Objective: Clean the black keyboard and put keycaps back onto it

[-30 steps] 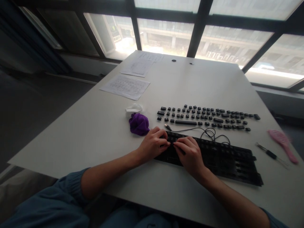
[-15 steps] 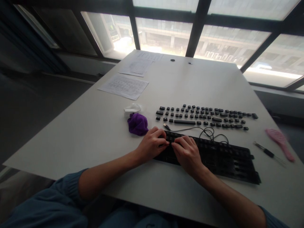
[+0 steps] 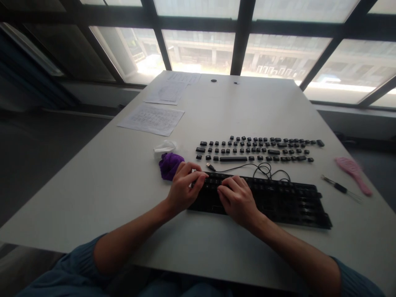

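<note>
A black keyboard lies at a slant in front of me, with keycaps in its upper rows and bare key sockets across much of the rest. My left hand is over its left end, thumb and index finger drawn close together near the upper rows; anything between them is too small to make out. On the keyboard's left half rests my right hand, its fingers curled and pressed together, with their tips hidden. Loose black keycaps, a long space bar among them, lie in rows behind the keyboard.
Beside my left hand are a crumpled purple cloth and a white tissue. A USB cable coils behind the keyboard. On the right lie a wire keycap puller and a pink hairbrush. Printed papers sit farther left.
My hands have moved apart: the left has shifted left, away from the right one. The right hand stays on the keyboard. The whole view has turned slightly to the right.
</note>
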Action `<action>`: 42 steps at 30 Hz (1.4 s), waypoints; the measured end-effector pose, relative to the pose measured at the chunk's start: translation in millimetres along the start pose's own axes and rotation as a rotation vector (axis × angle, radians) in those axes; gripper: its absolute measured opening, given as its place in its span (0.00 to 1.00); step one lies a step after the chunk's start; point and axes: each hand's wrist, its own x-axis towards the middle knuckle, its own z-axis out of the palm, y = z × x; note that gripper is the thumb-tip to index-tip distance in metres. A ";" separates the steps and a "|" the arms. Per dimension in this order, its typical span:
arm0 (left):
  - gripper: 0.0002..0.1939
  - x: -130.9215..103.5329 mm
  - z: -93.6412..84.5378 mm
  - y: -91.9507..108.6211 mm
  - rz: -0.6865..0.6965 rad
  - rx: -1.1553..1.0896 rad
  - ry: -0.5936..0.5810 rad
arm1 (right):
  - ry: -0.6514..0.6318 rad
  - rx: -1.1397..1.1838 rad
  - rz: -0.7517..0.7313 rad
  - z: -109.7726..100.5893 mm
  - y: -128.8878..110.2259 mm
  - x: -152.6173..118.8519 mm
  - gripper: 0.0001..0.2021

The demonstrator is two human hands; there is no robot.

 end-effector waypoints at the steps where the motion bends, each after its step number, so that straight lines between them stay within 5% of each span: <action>1: 0.13 0.9 -2.0 -1.6 -0.016 0.007 0.027 | 0.011 0.025 0.004 -0.3 0.1 -0.4 0.09; 14: 0.16 13.5 -3.5 -20.6 -0.122 -0.023 0.057 | 0.162 0.191 0.097 -31.1 -1.1 -7.8 0.07; 21: 0.19 75.3 -14.2 -28.6 -0.075 0.018 -0.120 | 0.212 0.191 0.146 -67.6 21.0 -17.7 0.07; 24: 0.19 118.5 6.5 -35.1 -0.010 0.042 -0.238 | 0.221 0.169 0.167 -76.6 28.0 -17.8 0.08; 31: 0.12 197.9 87.0 -63.8 -0.016 0.107 -0.449 | 0.122 0.029 0.188 -85.1 66.7 8.8 0.06; 38: 0.06 219.3 119.9 -81.4 -0.029 0.165 -0.498 | -0.124 -0.201 0.271 -53.0 159.2 104.6 0.08; 42: 0.05 219.4 126.7 -86.3 -0.020 0.185 -0.494 | -0.230 -0.221 0.239 -28.5 184.2 134.4 0.07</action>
